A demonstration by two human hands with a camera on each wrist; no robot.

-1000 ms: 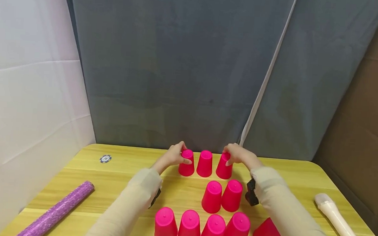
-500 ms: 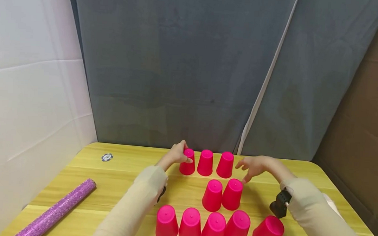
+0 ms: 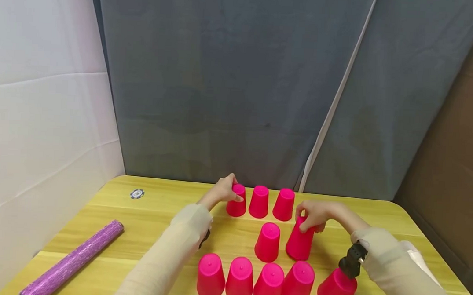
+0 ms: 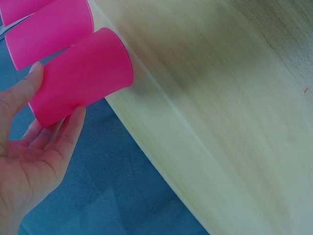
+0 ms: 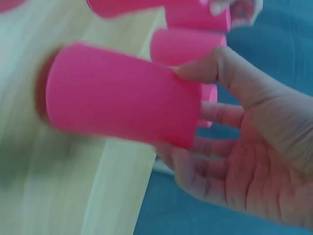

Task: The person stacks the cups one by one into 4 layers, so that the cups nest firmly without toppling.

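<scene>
Right hand (image 3: 313,214) now grips the middle-row cup (image 3: 299,242), shifted right.

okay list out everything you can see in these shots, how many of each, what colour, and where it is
Upside-down cups: ten, pink, on the table in three rows: three at the back, two in the middle, five at the front.
Table: one, yellow-green wood grain, under everything.
Roll: one, glittery purple, lying at the table's front left.
Round chip: one, dark blue and white, back left of the table.
White object: one, at the table's right edge, mostly hidden behind the right arm.
Backdrop cloth: grey-blue, behind the table.
Left hand: holds the back row's left cup.
Right hand: holds the middle row's right cup.
Sleeves: two, beige.
</scene>
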